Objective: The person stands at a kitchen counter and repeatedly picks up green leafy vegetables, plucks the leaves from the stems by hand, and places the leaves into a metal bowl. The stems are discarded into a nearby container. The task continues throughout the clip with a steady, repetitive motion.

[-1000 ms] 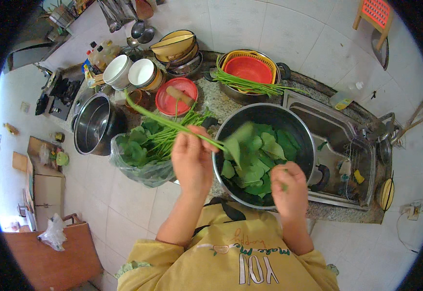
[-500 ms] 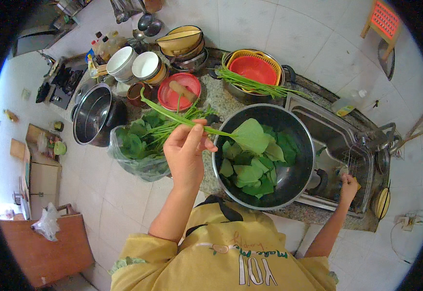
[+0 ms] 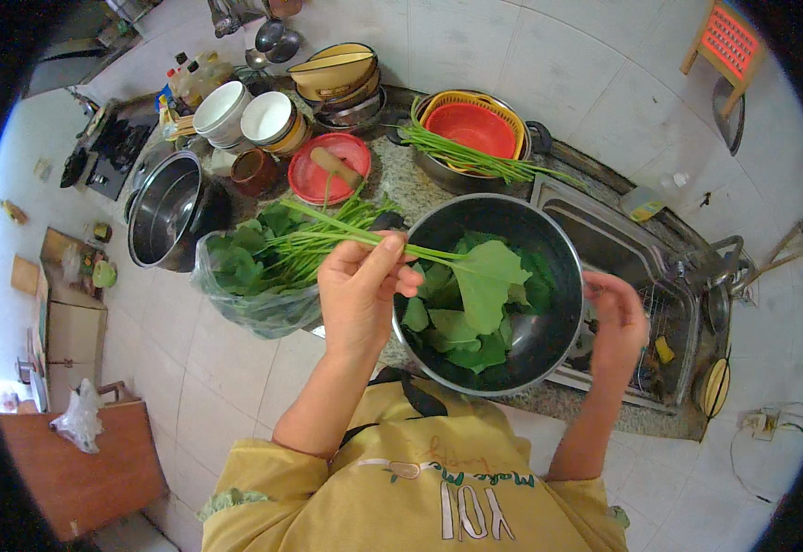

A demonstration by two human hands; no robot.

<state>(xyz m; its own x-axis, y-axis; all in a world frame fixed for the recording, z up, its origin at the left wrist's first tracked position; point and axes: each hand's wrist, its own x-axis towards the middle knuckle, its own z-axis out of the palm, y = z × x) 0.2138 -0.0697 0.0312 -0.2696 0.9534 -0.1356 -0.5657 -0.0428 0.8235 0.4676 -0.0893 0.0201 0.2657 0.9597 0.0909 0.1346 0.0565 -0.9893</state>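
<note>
My left hand (image 3: 362, 293) is closed in a pinch on the long green stem of a leafy vegetable. Its broad leaf (image 3: 491, 283) hangs over a deep dark pan (image 3: 548, 333) on the counter's front edge. Loose green leaves (image 3: 456, 329) lie in the pan's left and middle part. By the pan's right rim is my right hand (image 3: 618, 324), fingers bent but apart, with nothing visible in them. Left of the pan, a clear plastic bag (image 3: 268, 317) holds more leafy stems (image 3: 323, 237), their ends pointing toward my left hand.
A metal sink (image 3: 585, 225) with a yellow sponge (image 3: 664, 349) lies to the right. Behind the pan, stripped stems (image 3: 475, 161) rest across a red basin (image 3: 475, 127) in a pot. Bowls (image 3: 268, 117), a red colander (image 3: 306, 175) and a dark pot (image 3: 167, 216) stand at left.
My right hand has come from the sink leftward to the pan's right rim. The left hand keeps its pinch on the stem, and the leaf now hangs lower over the pan.
</note>
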